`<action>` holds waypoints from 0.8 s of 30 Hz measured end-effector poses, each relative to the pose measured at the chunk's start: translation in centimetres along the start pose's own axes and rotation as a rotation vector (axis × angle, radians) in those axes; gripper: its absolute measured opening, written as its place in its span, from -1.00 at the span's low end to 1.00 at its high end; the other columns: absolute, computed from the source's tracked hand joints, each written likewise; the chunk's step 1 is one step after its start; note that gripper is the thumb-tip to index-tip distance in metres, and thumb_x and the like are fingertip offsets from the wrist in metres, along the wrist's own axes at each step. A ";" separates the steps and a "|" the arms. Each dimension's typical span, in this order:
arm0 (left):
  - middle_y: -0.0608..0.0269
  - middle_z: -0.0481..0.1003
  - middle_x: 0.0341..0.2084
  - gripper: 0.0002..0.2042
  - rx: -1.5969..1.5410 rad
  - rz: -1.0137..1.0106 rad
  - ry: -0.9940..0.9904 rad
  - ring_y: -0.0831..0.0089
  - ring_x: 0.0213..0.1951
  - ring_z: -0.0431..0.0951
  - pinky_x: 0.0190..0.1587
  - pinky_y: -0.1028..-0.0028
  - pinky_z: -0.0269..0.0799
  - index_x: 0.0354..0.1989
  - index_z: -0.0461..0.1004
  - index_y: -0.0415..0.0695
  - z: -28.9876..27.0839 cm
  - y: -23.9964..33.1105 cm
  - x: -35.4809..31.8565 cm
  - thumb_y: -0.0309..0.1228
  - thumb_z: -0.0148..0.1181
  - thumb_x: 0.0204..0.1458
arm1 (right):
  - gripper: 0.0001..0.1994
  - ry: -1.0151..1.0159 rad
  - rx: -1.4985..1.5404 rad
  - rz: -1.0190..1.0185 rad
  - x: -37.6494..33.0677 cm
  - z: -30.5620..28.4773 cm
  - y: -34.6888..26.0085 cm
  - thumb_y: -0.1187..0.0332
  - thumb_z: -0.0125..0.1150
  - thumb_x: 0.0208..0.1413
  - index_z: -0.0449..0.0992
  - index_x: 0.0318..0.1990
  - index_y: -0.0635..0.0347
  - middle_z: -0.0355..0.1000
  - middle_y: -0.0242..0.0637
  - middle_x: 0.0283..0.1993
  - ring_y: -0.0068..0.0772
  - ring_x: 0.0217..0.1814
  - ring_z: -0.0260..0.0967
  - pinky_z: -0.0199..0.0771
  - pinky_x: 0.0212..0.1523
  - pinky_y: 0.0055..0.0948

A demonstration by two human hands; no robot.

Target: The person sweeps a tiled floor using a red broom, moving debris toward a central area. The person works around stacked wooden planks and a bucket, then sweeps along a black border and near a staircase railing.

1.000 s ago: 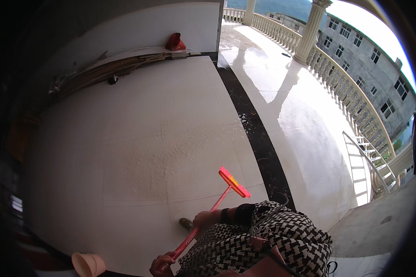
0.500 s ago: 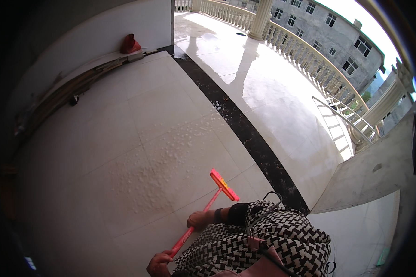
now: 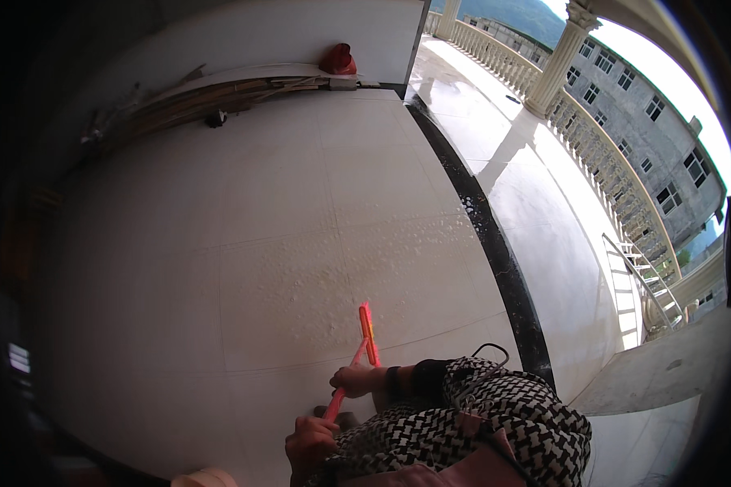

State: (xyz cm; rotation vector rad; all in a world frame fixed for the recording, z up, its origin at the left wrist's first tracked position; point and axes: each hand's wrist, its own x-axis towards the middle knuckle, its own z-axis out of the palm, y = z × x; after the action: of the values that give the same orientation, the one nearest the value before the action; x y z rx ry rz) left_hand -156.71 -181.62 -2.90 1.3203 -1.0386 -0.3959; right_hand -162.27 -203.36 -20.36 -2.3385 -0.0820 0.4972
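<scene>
A long-handled floor brush with a pinkish-red handle (image 3: 333, 406) is held in both my hands. Its narrow orange head (image 3: 369, 334), with pink and yellow bristles, is at the near edge of a patch of whitish suds (image 3: 325, 300) on the pale tiles. My right hand (image 3: 353, 379), with a dark band at the wrist, is closed around the handle just below the head. Lower down, my left hand (image 3: 310, 442) grips the handle nearer its end. Whether the bristles touch the floor I cannot tell.
A black stone strip (image 3: 495, 243) divides this floor from a wet, sunlit balcony with a balustrade (image 3: 601, 178). Long boards (image 3: 219, 93) and a red object (image 3: 338, 59) lie along the far wall. A metal ladder (image 3: 646, 280) leans at right; a pale bucket-like rim (image 3: 205, 478) shows at bottom.
My view has turned left, so the surroundings sit further right. The brush head has come closer to the suds and turned from slanted to nearly upright in view. Both hands keep their grip.
</scene>
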 end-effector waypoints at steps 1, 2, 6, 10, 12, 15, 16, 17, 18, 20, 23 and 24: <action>0.28 0.50 -0.60 -0.78 -0.021 0.047 0.037 0.27 -0.41 0.63 -0.23 0.30 0.49 -0.57 0.44 -0.12 -0.6 0.2 0.4 -0.38 0.35 0.02 | -0.69 -0.045 0.046 0.022 2.2 0.3 -1.1 0.09 0.29 0.10 0.53 -0.37 0.18 0.51 -0.02 -0.31 0.16 -0.13 0.50 0.46 -0.12 -0.03; 0.28 0.49 -0.62 -0.77 -0.037 0.093 0.079 0.28 -0.44 0.62 -0.26 0.31 0.50 -0.59 0.43 -0.12 -1.1 0.3 1.0 -0.40 0.36 0.00 | -0.68 0.038 0.143 -0.108 4.3 0.7 -2.2 0.10 0.30 0.10 0.52 -0.38 0.21 0.50 0.00 -0.32 0.16 -0.13 0.48 0.45 -0.12 -0.03; 0.26 0.44 -0.65 -0.76 0.185 0.009 0.242 0.27 -0.55 0.56 -0.41 0.34 0.49 -0.61 0.39 -0.11 -2.4 -0.5 3.0 -0.45 0.40 -0.09 | -0.69 0.245 0.491 -0.427 11.8 3.6 -5.3 0.35 0.36 0.10 0.34 -0.53 0.24 0.37 -0.13 -0.49 0.05 -0.33 0.39 0.39 -0.29 -0.10; 0.20 0.39 -0.65 -0.72 0.467 -0.132 0.206 0.22 -0.58 0.44 -0.50 0.34 0.39 -0.59 0.33 -0.17 -2.7 -7.9 5.8 -0.50 0.39 -0.06 | -0.69 0.214 0.600 -0.555 21.0 6.1 -3.0 0.40 0.32 0.11 0.29 -0.54 0.27 0.29 -0.04 -0.52 0.11 -0.42 0.32 0.31 -0.38 -0.08; 0.20 0.35 -0.67 -0.71 0.612 -0.145 0.171 0.20 -0.60 0.41 -0.53 0.33 0.34 -0.60 0.32 -0.17 -2.1 -13.4 7.5 -0.50 0.39 -0.03 | -0.71 0.073 0.613 -0.495 24.3 6.7 0.1 0.46 0.26 0.12 0.27 -0.53 0.29 0.25 -0.07 -0.53 0.03 -0.46 0.24 0.26 -0.39 -0.12; 0.24 0.31 -0.70 -0.68 0.426 -0.150 0.282 0.23 -0.63 0.37 -0.57 0.34 0.28 -0.64 0.29 -0.15 1.1 -18.2 10.3 -0.50 0.39 -0.04 | -0.76 0.125 0.561 -0.502 22.0 4.5 8.5 0.55 0.19 0.05 0.25 -0.56 0.25 0.17 -0.12 -0.55 -0.03 -0.47 0.17 0.21 -0.43 -0.17; 0.26 0.30 -0.70 -0.66 0.346 -0.045 0.164 0.25 -0.64 0.36 -0.58 0.36 0.26 -0.66 0.27 -0.14 2.9 -18.9 11.4 -0.51 0.40 -0.06 | -0.76 0.286 0.511 -0.494 19.5 3.4 11.6 0.58 0.22 -0.01 0.24 -0.57 0.24 0.16 -0.15 -0.56 -0.02 -0.50 0.17 0.21 -0.47 -0.18; 0.27 0.30 -0.70 -0.64 0.219 0.017 0.067 0.26 -0.64 0.35 -0.57 0.36 0.26 -0.69 0.26 -0.13 6.1 -19.1 12.6 -0.51 0.40 -0.07 | -0.77 0.309 0.435 -0.415 15.0 1.9 15.1 0.46 0.24 0.03 0.30 -0.55 0.23 0.30 -0.12 -0.53 0.05 -0.45 0.29 0.31 -0.41 -0.08; 0.28 0.30 -0.71 -0.62 0.030 0.029 0.100 0.27 -0.64 0.35 -0.54 0.34 0.27 -0.71 0.23 -0.12 9.9 -19.5 14.1 -0.51 0.41 -0.09 | -0.78 0.337 0.416 -0.249 10.3 0.4 18.2 0.51 0.25 -0.01 0.30 -0.57 0.22 0.27 -0.16 -0.55 0.00 -0.49 0.27 0.32 -0.42 -0.12; 0.27 0.33 -0.71 -0.60 -0.124 0.032 0.054 0.27 -0.62 0.34 -0.49 0.33 0.27 -0.72 0.22 -0.11 16.4 -20.8 16.7 -0.51 0.42 -0.07 | -0.75 0.365 0.441 -0.143 2.6 -2.9 24.0 0.65 0.19 -0.09 0.23 -0.63 0.23 0.15 -0.22 -0.62 -0.12 -0.57 0.22 0.26 -0.53 -0.24; 0.24 0.30 -0.73 -0.62 -0.273 -0.063 0.095 0.26 -0.63 0.32 -0.43 0.34 0.30 -0.72 0.20 -0.17 21.0 -22.9 18.5 -0.61 0.33 -0.05 | -0.80 0.387 0.194 0.143 -4.4 -6.6 29.0 0.49 0.14 -0.05 0.26 -0.62 0.19 0.21 -0.17 -0.64 -0.05 -0.57 0.26 0.28 -0.51 -0.17; 0.24 0.28 -0.74 -0.63 -0.288 -0.084 0.130 0.27 -0.64 0.31 -0.42 0.35 0.30 -0.72 0.18 -0.19 21.0 -23.2 18.7 -0.66 0.28 -0.05 | -0.79 0.226 0.181 0.216 -5.4 -7.8 29.8 0.46 0.18 -0.03 0.29 -0.62 0.17 0.25 -0.16 -0.63 -0.02 -0.55 0.31 0.32 -0.49 -0.13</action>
State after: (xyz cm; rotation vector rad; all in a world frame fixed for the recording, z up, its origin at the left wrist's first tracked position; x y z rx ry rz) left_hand -156.66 -214.42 -18.77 1.1170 -0.7870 -0.4968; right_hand -166.84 -231.33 -33.67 -2.2193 0.3117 0.3259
